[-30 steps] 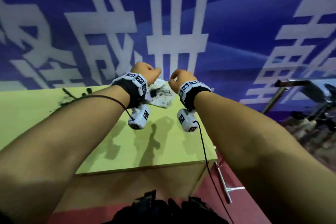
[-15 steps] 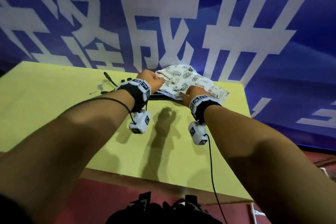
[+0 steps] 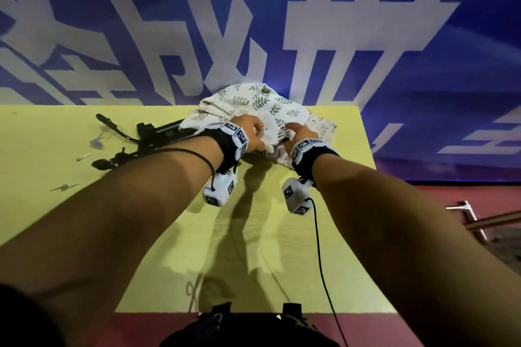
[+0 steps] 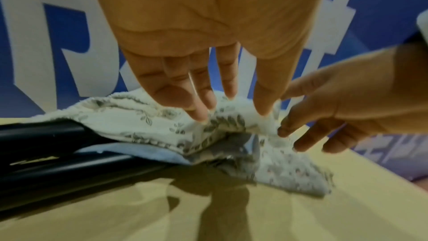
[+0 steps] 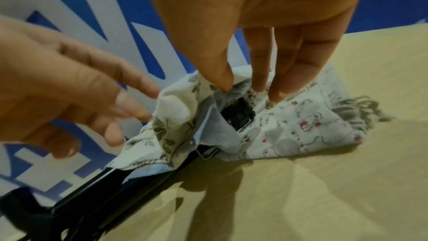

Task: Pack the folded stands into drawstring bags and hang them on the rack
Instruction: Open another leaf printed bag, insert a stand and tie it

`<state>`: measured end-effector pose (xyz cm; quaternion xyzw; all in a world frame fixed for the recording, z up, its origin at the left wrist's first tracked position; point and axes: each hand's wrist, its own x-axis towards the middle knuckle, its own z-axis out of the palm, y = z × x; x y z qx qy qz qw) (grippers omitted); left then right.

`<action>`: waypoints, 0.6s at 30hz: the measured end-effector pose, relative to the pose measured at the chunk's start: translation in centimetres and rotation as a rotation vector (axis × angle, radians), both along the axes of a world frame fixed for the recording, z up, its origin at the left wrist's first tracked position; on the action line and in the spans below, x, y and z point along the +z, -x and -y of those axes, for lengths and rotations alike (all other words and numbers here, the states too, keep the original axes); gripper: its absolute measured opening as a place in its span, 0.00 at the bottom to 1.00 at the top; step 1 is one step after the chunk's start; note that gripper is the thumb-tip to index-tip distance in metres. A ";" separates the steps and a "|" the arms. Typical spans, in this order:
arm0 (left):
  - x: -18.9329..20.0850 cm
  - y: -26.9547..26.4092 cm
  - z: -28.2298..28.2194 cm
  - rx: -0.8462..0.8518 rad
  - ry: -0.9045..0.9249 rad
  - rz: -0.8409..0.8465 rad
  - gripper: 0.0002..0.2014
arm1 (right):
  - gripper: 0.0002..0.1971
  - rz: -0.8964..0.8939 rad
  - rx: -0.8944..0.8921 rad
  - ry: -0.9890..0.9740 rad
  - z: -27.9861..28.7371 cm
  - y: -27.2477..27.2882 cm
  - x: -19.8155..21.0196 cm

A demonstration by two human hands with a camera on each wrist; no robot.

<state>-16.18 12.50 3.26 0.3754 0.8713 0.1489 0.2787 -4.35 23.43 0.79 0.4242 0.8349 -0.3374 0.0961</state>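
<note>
A white leaf-print drawstring bag (image 3: 267,107) (image 4: 139,122) (image 5: 173,125) lies at the far edge of the yellow table (image 3: 282,248). The black folded stand (image 3: 158,135) (image 4: 46,135) (image 5: 92,190) lies to its left, one end inside the bag's mouth. My left hand (image 3: 251,135) (image 4: 231,114) pinches the upper cloth at the mouth between fingers and thumb. My right hand (image 3: 298,132) (image 5: 243,89) pinches the mouth's right side. A second bag with a cartoon print (image 5: 301,125) lies underneath, to the right.
Small loose bits lie on the table's left part: a pale blue piece (image 3: 97,141) and a metal pin (image 3: 83,156). A thin cord (image 3: 194,290) lies near the front edge. A metal rack frame (image 3: 479,220) stands off the right side. A blue banner hangs behind.
Both hands came down from in front of the banner onto the table. The bag now lies spread over the stand's end, and my view has tilted downward.
</note>
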 end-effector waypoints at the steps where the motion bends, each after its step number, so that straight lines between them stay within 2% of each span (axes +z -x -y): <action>1: -0.7 0.1 -0.2 -0.033 0.012 -0.014 0.21 | 0.26 -0.023 -0.044 0.033 -0.3 -0.1 -0.3; 2: -1.1 0.1 -0.2 -0.060 0.015 -0.029 0.22 | 0.24 -0.035 -0.071 0.044 -0.4 -0.1 -0.7; 5: -1.9 -0.1 -0.2 -0.147 0.023 -0.056 0.26 | 0.06 -0.113 -0.192 0.042 -0.3 0.2 -1.4; 7: -1.9 -0.3 -0.4 -0.201 0.040 -0.129 0.24 | 0.13 -0.177 -0.229 0.007 0.1 0.7 -1.7; 10: -1.4 -0.4 -0.5 -0.212 0.035 -0.268 0.12 | 0.09 -0.249 -0.235 -0.015 0.7 1.4 -1.0; 15: 0.0 1.4 0.2 -0.060 -0.210 -0.260 0.09 | 0.10 -0.485 -0.297 0.024 1.1 2.8 1.9; 18: 2.1 2.6 0.3 0.157 -0.366 -0.201 0.11 | 0.12 -0.589 -0.318 0.047 1.6 4.5 3.2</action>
